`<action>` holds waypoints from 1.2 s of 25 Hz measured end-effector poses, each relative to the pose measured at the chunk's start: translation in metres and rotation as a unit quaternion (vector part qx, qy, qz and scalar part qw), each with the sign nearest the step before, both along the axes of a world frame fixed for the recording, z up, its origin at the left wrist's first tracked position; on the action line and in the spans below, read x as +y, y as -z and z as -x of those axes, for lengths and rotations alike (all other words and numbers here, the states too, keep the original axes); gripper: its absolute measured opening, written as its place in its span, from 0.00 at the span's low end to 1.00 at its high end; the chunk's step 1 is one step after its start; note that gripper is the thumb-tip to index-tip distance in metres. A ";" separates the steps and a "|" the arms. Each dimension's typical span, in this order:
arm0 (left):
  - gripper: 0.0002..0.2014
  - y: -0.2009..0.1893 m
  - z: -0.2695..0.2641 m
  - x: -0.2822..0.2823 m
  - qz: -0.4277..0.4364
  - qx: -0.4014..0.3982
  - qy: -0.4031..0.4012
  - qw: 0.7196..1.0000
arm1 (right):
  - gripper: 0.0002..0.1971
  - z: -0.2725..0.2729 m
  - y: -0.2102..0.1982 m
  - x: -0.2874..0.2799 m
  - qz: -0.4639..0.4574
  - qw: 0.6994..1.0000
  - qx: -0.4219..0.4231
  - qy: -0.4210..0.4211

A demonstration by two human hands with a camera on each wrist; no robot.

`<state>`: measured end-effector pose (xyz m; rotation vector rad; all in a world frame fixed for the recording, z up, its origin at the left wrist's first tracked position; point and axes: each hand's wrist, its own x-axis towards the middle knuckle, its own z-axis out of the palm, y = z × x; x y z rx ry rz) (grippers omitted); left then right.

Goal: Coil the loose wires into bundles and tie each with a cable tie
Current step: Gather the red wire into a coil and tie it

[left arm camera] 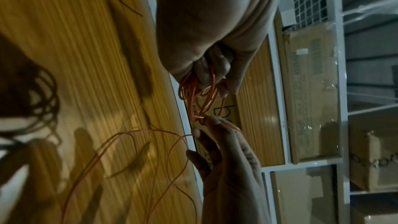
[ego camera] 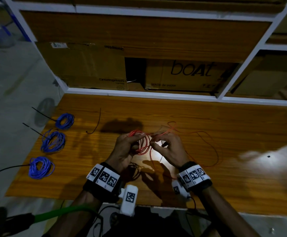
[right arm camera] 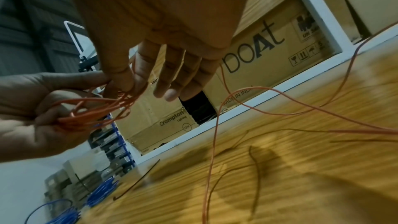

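Note:
Above the middle of the wooden table (ego camera: 207, 177), my left hand (ego camera: 133, 140) grips a partly wound red wire coil (ego camera: 143, 146). My right hand (ego camera: 156, 138) pinches the same red wire just right of the coil with thumb and forefinger, its other fingers loose. The loose red wire tail (ego camera: 211, 147) trails to the right over the table. In the left wrist view my left hand (left arm camera: 215, 81) curls round the coil (left arm camera: 197, 96). The right wrist view has my right hand (right arm camera: 129, 84) at the coil (right arm camera: 94, 113). A loose black cable tie (ego camera: 97, 121) lies left of the hands.
Three blue wire bundles (ego camera: 65, 121) (ego camera: 53, 141) (ego camera: 41, 167), each with a black cable tie sticking out, line the table's left edge. Cardboard boxes (ego camera: 182, 74) fill the white-framed shelf (ego camera: 139, 93) behind the table. A bright light patch (ego camera: 267, 159) falls at the right.

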<state>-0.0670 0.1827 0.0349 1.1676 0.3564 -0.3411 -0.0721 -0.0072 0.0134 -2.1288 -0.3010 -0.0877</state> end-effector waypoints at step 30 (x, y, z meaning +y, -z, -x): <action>0.13 -0.003 0.006 -0.023 -0.084 -0.107 0.067 0.988 | 0.07 -0.014 -0.067 -0.011 -0.257 0.933 0.220 0.123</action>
